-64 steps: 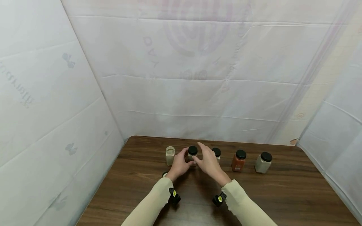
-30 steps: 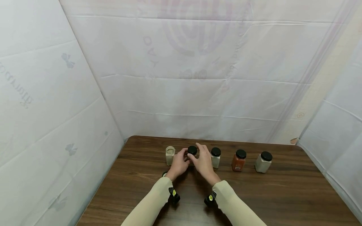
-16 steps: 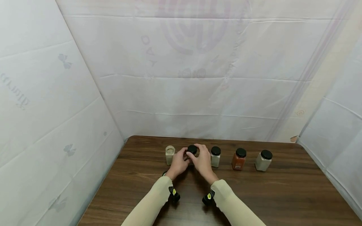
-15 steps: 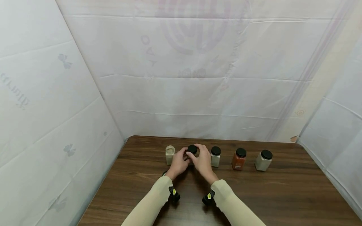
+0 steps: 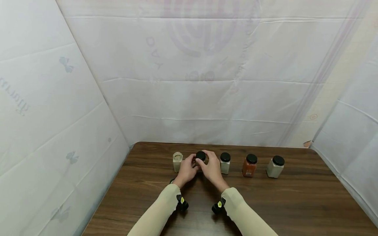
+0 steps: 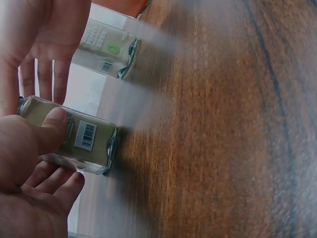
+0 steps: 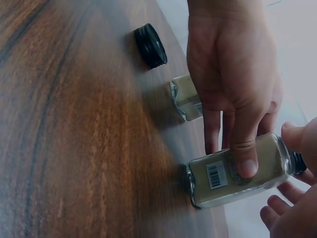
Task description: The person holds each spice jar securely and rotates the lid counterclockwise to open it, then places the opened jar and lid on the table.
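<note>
Fingers of the left hand (image 5: 186, 171) are clasping the greenish jar (image 7: 270, 161), between the open jar (image 5: 177, 162) at left and a capped jar (image 5: 224, 167) at right, seemingly steadying its body while the right hand (image 5: 213, 168) is gripping its black lid (image 5: 200, 155)!

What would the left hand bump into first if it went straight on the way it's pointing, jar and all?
Most likely the right hand, at the black lid of the glass jar that the left hand holds; exact depth is unclear.
</note>
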`<state>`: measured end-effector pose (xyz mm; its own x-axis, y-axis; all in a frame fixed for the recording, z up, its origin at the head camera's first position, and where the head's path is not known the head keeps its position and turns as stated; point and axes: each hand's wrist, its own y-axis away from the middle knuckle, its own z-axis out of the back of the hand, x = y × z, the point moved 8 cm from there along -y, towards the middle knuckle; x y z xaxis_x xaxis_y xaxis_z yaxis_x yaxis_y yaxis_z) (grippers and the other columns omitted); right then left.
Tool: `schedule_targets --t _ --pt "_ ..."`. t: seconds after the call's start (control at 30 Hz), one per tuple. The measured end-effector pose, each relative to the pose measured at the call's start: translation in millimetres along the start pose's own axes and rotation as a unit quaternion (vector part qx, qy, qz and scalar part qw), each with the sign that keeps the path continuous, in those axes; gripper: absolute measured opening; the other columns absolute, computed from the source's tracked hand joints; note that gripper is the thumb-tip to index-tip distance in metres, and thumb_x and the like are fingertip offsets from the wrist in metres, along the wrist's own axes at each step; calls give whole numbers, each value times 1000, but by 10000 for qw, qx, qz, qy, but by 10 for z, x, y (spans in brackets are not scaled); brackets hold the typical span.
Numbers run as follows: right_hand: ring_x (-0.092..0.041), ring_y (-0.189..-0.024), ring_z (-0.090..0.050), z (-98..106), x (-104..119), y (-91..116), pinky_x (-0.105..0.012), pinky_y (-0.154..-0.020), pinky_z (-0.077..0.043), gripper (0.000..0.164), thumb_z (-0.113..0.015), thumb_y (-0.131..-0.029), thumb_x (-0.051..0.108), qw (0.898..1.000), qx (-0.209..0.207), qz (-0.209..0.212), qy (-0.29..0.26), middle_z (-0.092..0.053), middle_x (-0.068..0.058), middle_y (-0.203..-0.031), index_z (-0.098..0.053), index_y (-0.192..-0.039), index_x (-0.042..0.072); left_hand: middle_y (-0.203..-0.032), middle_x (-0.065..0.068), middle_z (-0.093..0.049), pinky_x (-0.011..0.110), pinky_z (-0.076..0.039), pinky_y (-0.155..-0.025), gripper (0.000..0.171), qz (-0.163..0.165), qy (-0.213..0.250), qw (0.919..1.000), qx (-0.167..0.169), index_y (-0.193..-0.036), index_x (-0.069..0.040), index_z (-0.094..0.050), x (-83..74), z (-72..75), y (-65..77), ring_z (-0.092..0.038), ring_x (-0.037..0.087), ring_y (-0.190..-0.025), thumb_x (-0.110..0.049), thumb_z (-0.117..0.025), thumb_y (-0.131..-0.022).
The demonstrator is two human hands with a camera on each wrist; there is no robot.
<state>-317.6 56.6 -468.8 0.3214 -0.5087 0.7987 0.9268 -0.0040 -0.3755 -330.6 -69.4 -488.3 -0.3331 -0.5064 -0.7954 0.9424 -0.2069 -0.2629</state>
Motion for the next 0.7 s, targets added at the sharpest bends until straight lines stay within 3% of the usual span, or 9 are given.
schedule_targets --t 0.37,0.7 --pt "-43 -126 -54 -25 -43 4 -58 -100 -48 53 -73 -98 19 9994 319 -112 -17 -52 -23 -139 -55 -146 6 -125 22 -67 38 -56 -95 38 -22 -211 9998 40 -128 4 -61 17 -18 -17 -67 33 -118 0 -74 -93" --pt "-39 -119 -58 37 -33 0 -56 -97 -49 61 -83 -90 22 9997 -99 -94 -192 -59 -16 -130 -57 -142 6 -124 21 -68 38 -56 -95 37 -19 -144 9999 -34 -126 3 -62 34 -19 -16 -67 32 -118 3 -74 -92"
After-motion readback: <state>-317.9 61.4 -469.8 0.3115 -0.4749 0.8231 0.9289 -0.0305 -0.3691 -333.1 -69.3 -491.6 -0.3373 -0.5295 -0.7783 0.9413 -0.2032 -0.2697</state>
